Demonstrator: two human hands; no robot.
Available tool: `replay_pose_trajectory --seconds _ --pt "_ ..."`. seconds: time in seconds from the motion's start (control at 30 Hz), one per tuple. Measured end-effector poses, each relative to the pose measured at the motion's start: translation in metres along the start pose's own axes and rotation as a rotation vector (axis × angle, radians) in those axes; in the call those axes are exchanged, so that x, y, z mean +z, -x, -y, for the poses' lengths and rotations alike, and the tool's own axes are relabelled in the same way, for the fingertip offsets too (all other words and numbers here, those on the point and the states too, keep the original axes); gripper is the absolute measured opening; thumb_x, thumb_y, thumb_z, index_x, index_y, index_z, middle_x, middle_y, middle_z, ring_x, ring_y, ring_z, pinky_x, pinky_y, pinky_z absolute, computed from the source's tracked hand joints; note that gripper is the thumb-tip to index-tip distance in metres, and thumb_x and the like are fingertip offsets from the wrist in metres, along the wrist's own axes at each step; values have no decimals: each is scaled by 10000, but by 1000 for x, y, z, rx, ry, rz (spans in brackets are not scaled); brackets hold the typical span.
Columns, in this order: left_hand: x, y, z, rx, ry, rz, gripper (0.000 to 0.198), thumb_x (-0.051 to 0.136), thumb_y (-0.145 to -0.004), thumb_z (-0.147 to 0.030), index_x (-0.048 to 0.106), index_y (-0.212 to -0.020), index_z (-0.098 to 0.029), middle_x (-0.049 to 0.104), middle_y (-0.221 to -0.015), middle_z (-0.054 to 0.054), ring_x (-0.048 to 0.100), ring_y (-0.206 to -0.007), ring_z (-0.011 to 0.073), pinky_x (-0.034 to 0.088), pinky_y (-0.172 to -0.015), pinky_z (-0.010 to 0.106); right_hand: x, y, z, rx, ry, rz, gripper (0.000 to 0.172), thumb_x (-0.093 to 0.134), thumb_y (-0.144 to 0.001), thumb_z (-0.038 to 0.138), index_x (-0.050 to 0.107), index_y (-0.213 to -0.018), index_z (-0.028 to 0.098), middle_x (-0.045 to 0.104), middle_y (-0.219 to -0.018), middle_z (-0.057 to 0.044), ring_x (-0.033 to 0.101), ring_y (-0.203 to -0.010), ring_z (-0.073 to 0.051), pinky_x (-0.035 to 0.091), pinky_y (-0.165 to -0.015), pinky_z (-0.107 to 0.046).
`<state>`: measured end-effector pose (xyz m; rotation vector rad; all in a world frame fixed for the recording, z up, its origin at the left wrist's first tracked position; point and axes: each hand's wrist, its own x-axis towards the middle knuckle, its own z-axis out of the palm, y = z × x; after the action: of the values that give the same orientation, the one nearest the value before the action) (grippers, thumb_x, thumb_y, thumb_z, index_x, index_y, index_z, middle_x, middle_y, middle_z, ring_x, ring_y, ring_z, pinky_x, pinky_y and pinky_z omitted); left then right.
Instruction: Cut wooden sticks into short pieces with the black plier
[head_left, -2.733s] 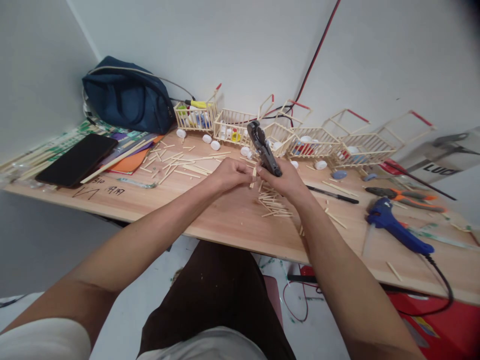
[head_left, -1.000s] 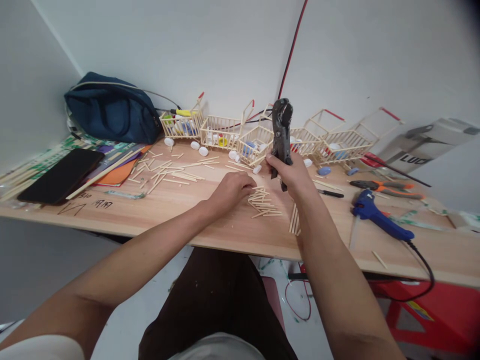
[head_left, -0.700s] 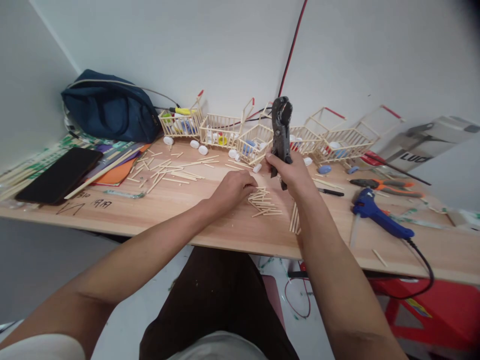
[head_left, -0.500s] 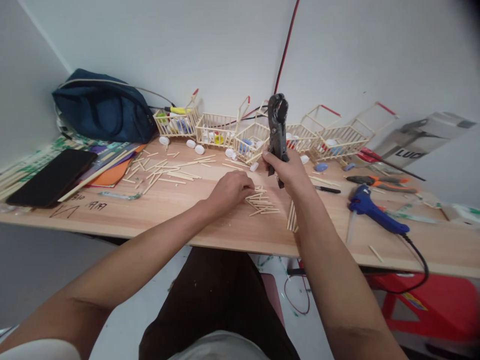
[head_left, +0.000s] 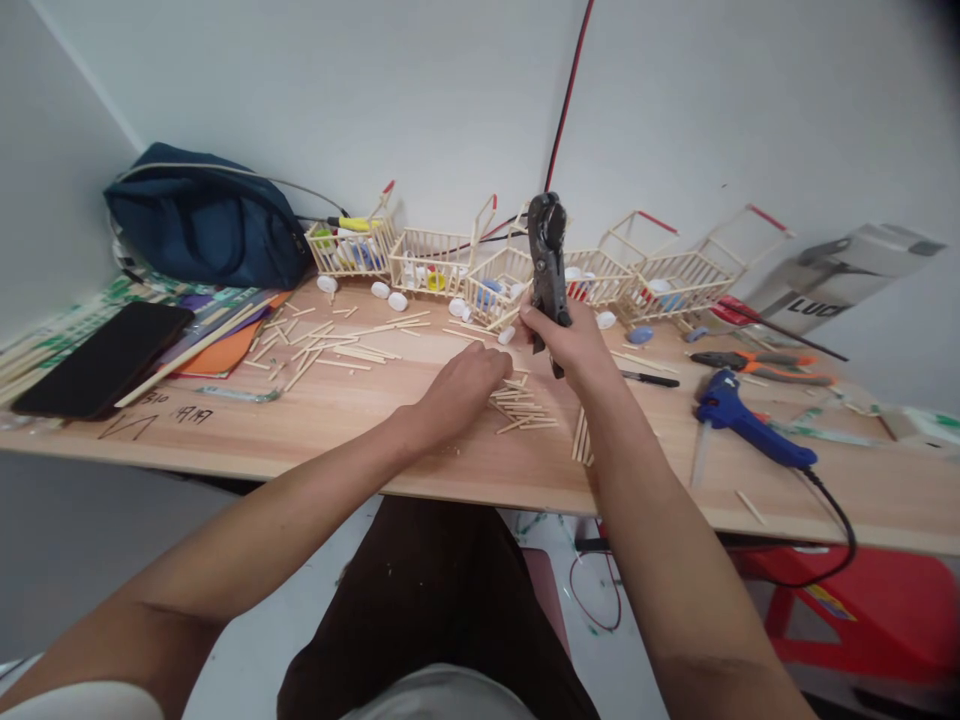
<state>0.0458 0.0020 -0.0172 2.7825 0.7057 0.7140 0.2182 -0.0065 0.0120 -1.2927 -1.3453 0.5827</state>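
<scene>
My right hand (head_left: 571,345) is closed around the handles of dark cutting pliers (head_left: 546,255), which point up with their jaws toward the wall. My left hand (head_left: 466,380) rests knuckles-up on the wooden table (head_left: 420,440), its fingers curled at the left edge of a small pile of short cut sticks (head_left: 525,408). Whether those fingers pinch a stick is hidden. A few longer sticks (head_left: 581,440) lie beside my right wrist.
A row of little stick-built carts (head_left: 525,270) lines the wall, with bottle caps around them. A blue glue gun (head_left: 750,430) and orange pliers (head_left: 757,365) lie to the right. At the left are a dark phone (head_left: 97,355), coloured sheets and a navy bag (head_left: 202,215).
My right hand has lifted the pliers from a slant to upright. My left hand has dropped from beside the pliers to the stick pile and stayed there.
</scene>
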Motion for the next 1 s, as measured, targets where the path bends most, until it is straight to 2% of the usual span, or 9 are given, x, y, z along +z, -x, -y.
replay_pose_trajectory --seconds 0.07,0.13,0.23,0.33,0.5,0.63,0.7,0.8,1.0 --pt "-5 1 0 -97 191 -37 110 510 -866 -143 616 -840 -153 628 -775 44 528 -778 187 413 -716 296 0 1 1 6 -24 -30 175 640 -743 353 583 -736 188 535 -598 30 488 -538 -118 402 -548 -268" --pt "-8 1 1 -199 491 -50 91 559 -838 -176 645 -834 -145 649 -765 27 553 -745 160 418 -685 267 0 1 2 12 -63 -53 180 646 -733 354 577 -729 187 519 -592 34 472 -528 -113 387 -529 -264" --pt "-9 1 6 -311 946 -5 183 652 -789 -275 692 -879 -121 700 -821 40 602 -737 141 446 -683 246 3 2 4 22 -116 -55 175 640 -729 347 563 -720 190 509 -586 36 465 -517 -110 375 -511 -259" --pt "-7 -1 9 -385 1176 36 264 744 -708 -322 717 -873 -118 717 -807 49 623 -711 133 463 -678 239 9 4 4 30 -105 -17 182 627 -736 364 565 -742 193 526 -598 33 484 -533 -114 391 -536 -262" --pt "-7 -3 7 -404 1243 96 319 799 -649 -369 730 -821 -109 711 -731 56 597 -621 119 449 -585 217 20 6 1 -20 26 65 175 595 -749 365 550 -713 200 535 -605 25 500 -571 -128 405 -585 -276" --pt "-8 -3 4 -366 1169 164 298 752 -705 -393 721 -765 -103 679 -671 38 531 -550 85 399 -539 205 24 6 -3 -73 93 73 151 571 -747 351 568 -744 201 560 -627 16 521 -594 -144 412 -596 -285" --pt "-8 -4 5 -335 1115 147 294 731 -724 -394 719 -733 -100 669 -667 36 533 -573 90 394 -560 211 25 7 -3 -73 128 62 160 563 -750 359 575 -749 199 570 -636 10 528 -608 -151 415 -604 -290" --pt "-8 -4 8 -332 1085 54 274 762 -675 -372 725 -709 -103 659 -668 27 547 -622 105 401 -605 225 26 8 -1 -82 164 55 161 561 -752 355 579 -736 195 575 -646 9 530 -624 -150 418 -625 -292" --pt "-13 0 12 -454 1190 -20 266 796 -608 -331 677 -700 -111 640 -670 10 527 -597 87 407 -609 228 22 6 -1 -37 92 12 187 581 -744 382 579 -784 200 545 -637 21 498 -608 -141 411 -600 -282"
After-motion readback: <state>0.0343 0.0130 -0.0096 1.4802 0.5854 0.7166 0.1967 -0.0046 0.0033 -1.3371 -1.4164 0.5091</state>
